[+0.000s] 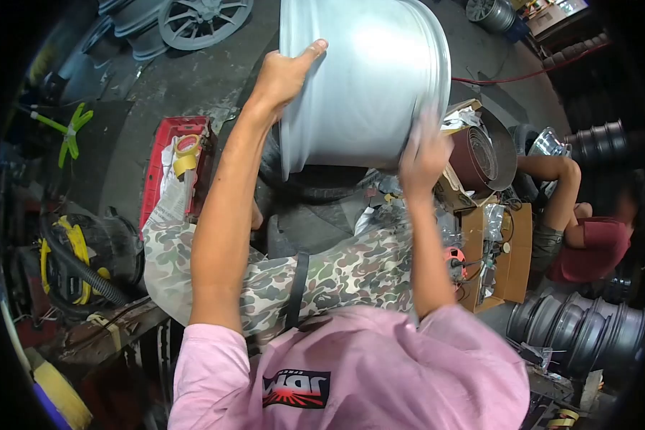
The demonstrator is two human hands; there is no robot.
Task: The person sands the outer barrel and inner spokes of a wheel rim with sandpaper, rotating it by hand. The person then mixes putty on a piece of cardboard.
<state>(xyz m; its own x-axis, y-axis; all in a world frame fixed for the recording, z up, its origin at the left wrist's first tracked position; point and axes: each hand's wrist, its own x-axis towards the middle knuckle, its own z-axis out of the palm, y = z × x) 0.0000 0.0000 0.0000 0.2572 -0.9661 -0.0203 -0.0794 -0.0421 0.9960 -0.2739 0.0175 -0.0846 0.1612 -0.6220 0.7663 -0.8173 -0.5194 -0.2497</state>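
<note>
A silver-grey wheel rim (362, 86) is held on its side in front of me, its smooth barrel facing up towards the camera. My left hand (283, 75) grips the left lip, the thumb lying over the edge onto the barrel. At the lower right of the barrel is my right hand (424, 154), smeared by motion. Whether its fingers hold anything cannot be seen. Under the rim sits a black tyre (319, 188), partly hidden by it.
To the left stands a red crate (163, 147) with tape rolls (185, 152). A brown abrasive roll (473, 159) and an open cardboard box (512, 251) are on the right, near a seated person (588, 240). More rims (580, 330) lie at lower right; a vacuum cleaner (86, 254) is at left.
</note>
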